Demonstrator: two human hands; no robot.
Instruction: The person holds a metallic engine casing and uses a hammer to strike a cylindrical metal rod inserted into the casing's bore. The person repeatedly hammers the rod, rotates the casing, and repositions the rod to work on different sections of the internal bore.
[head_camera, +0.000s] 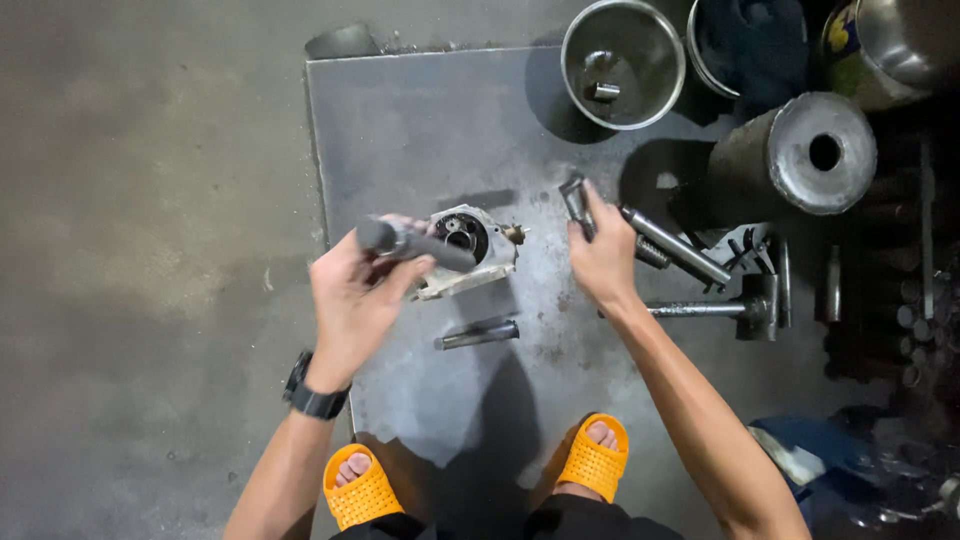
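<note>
The fingers of the left hand (355, 300) are wrapped around a dark cylindrical tool (412, 245), whose far end is pressed against the round bore of a small grey metal housing (468, 250). The housing is set on a steel plate (420, 120) laid on the concrete floor (150, 200), roughly at the plate's middle. The fingers of the right hand (603, 262) are closed on a short metal rod (577, 203), held upright just to the right of the housing. A loose steel pin (478, 334) is seen lying on the plate below the housing (apart from both hands). To the right, a longer steel shaft (678, 246) and a hammer (745, 308) are laid on the plate. Further out, a steel bowl (655, 50) with a small part inside and a heavy metal cylinder (800, 152) with a centre hole are found. A black wristwatch (312, 392) is worn on the left wrist, and orange sandals (592, 462) are visible at the lower edge.
</note>
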